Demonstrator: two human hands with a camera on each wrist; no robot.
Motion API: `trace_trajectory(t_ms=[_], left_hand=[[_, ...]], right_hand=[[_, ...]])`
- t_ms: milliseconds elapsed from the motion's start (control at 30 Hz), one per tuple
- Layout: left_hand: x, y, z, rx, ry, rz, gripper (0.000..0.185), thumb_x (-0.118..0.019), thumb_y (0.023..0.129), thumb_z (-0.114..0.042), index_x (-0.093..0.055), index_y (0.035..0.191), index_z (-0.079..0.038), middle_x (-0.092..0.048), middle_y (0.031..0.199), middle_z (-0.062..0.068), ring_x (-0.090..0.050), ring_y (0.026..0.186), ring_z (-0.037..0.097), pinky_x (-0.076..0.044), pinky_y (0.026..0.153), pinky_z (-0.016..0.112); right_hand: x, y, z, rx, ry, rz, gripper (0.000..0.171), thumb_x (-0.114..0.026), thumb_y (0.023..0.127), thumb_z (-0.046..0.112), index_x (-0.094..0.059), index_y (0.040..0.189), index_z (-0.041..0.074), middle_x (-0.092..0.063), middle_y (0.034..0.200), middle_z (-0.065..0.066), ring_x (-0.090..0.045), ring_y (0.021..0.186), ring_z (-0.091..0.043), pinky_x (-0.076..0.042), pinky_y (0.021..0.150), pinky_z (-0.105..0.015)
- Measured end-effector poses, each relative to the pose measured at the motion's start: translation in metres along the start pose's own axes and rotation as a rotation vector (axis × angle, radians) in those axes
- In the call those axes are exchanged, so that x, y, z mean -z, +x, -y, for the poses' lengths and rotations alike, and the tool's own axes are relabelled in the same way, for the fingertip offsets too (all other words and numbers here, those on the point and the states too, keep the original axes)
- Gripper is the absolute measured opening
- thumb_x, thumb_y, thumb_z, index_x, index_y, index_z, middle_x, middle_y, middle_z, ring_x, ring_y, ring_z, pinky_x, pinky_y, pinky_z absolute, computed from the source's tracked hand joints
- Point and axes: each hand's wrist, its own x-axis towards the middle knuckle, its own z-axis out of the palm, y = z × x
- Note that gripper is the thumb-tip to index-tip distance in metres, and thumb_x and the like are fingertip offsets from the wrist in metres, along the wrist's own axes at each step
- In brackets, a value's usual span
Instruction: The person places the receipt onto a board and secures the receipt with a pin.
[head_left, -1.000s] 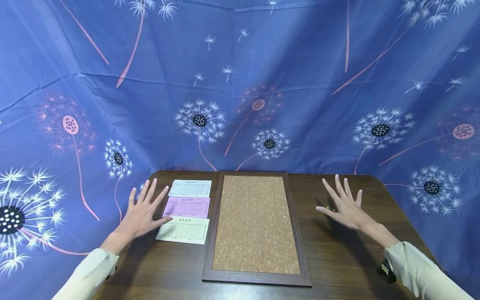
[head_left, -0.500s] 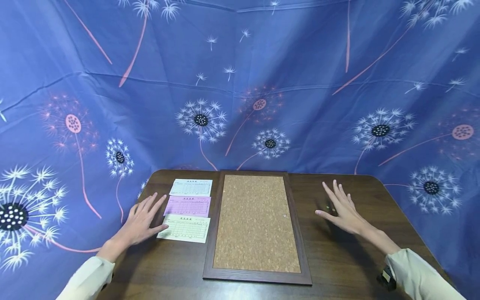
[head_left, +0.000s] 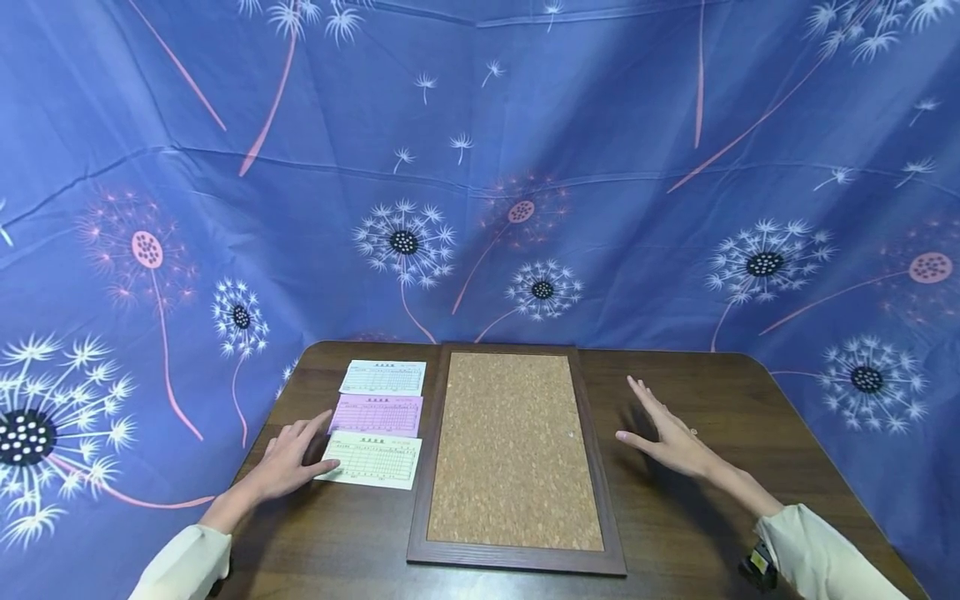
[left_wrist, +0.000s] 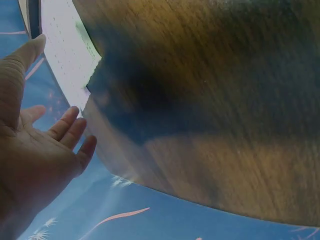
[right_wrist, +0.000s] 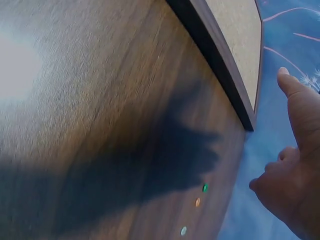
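Observation:
Three printed form slips lie in a column left of the board: pale blue [head_left: 382, 377], pink [head_left: 377, 415] and pale green [head_left: 371, 462]. My left hand [head_left: 283, 464] hovers at their left side, fingers spread, its thumb overlapping the green slip in the head view. A cork board [head_left: 517, 450] with a dark brown frame lies flat in the middle. To its right, my right hand [head_left: 675, 443] is held above the table with fingers extended, holding nothing. Small round tack-like pieces, green [right_wrist: 205, 187], orange [right_wrist: 197, 202] and whitish [right_wrist: 183, 230], lie below it, mostly hidden in the head view.
The dark wooden table [head_left: 720, 550] has rounded far corners. A blue curtain [head_left: 622, 167] with a dandelion print hangs behind it and along both sides. Both hands cast shadows on the wood.
My left hand has come down and nearer, its fingers drawing closer together beside the slips. My right hand has shifted left toward the board and turned more edge-on. Slips and board stay put.

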Motion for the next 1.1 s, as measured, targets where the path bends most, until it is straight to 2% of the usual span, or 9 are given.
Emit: trace_trajectory(t_ms=[167,300,500,667,800,933,1033,1100], left_hand=[[-0.004,0.0,0.003,0.009,-0.033,0.027,0.083,-0.079,0.085,-0.04,-0.045,0.148,0.001,-0.059,0.132,0.026,-0.054,0.116,0.046,-0.044,0.081,0.057],[-0.002,0.001,0.001,0.048,-0.064,0.078,0.084,-0.079,0.085,-0.041,-0.045,0.149,0.002,-0.059,0.132,0.026,-0.054,0.117,0.046,-0.044,0.086,0.061],[-0.003,-0.001,0.001,0.072,-0.103,0.109,0.083,-0.08,0.085,-0.039,-0.047,0.147,0.004,-0.061,0.126,0.022,-0.056,0.114,0.038,-0.045,0.09,0.058],[-0.004,-0.003,0.003,0.1,-0.132,0.138,0.081,-0.081,0.085,-0.038,-0.048,0.146,0.004,-0.058,0.125,0.021,-0.054,0.112,0.034,-0.045,0.09,0.052],[-0.005,-0.002,0.004,0.114,-0.127,0.143,0.081,-0.081,0.084,-0.038,-0.049,0.145,0.003,-0.058,0.123,0.02,-0.054,0.11,0.033,-0.045,0.089,0.049],[-0.007,-0.001,0.006,0.125,-0.119,0.157,0.08,-0.082,0.083,-0.039,-0.051,0.143,0.005,-0.058,0.124,0.021,-0.053,0.111,0.035,-0.044,0.09,0.051],[-0.006,-0.001,0.006,0.118,-0.125,0.157,0.08,-0.082,0.083,-0.04,-0.052,0.141,0.006,-0.057,0.124,0.024,-0.052,0.111,0.038,-0.043,0.089,0.053],[-0.007,-0.001,0.006,0.111,-0.126,0.142,0.08,-0.082,0.082,-0.04,-0.053,0.14,0.006,-0.057,0.122,0.024,-0.051,0.109,0.039,-0.042,0.086,0.051]], right_hand=[[-0.004,-0.001,0.005,-0.025,-0.004,0.025,0.093,-0.069,0.098,0.035,-0.005,0.165,0.027,-0.011,0.169,-0.027,-0.022,0.148,-0.059,-0.029,0.104,-0.078],[-0.009,-0.004,0.006,-0.038,-0.001,0.025,0.091,-0.067,0.098,0.036,-0.007,0.165,0.028,-0.018,0.168,-0.026,-0.028,0.146,-0.058,-0.033,0.103,-0.077],[-0.017,-0.007,0.003,-0.029,0.055,0.018,0.086,-0.068,0.099,0.032,-0.014,0.165,0.022,-0.026,0.165,-0.027,-0.034,0.146,-0.052,-0.034,0.105,-0.074],[-0.024,-0.009,-0.001,-0.023,0.069,-0.003,0.079,-0.068,0.099,0.03,-0.024,0.163,0.014,-0.043,0.154,-0.031,-0.044,0.14,-0.052,-0.039,0.102,-0.071],[-0.027,-0.01,-0.002,-0.014,0.082,-0.001,0.075,-0.068,0.099,0.027,-0.029,0.16,0.008,-0.052,0.146,-0.032,-0.054,0.13,-0.05,-0.048,0.1,-0.061],[-0.029,-0.01,-0.004,-0.016,0.127,0.022,0.07,-0.067,0.099,0.023,-0.034,0.156,0.0,-0.057,0.139,-0.032,-0.062,0.12,-0.046,-0.056,0.093,-0.041],[-0.031,-0.01,-0.006,-0.018,0.171,0.046,0.065,-0.066,0.1,0.021,-0.038,0.154,-0.001,-0.062,0.133,-0.028,-0.067,0.114,-0.035,-0.055,0.089,-0.028],[-0.032,-0.01,-0.008,-0.005,0.21,0.073,0.062,-0.064,0.101,0.019,-0.039,0.153,-0.003,-0.064,0.13,-0.026,-0.068,0.112,-0.023,-0.054,0.088,-0.024]])
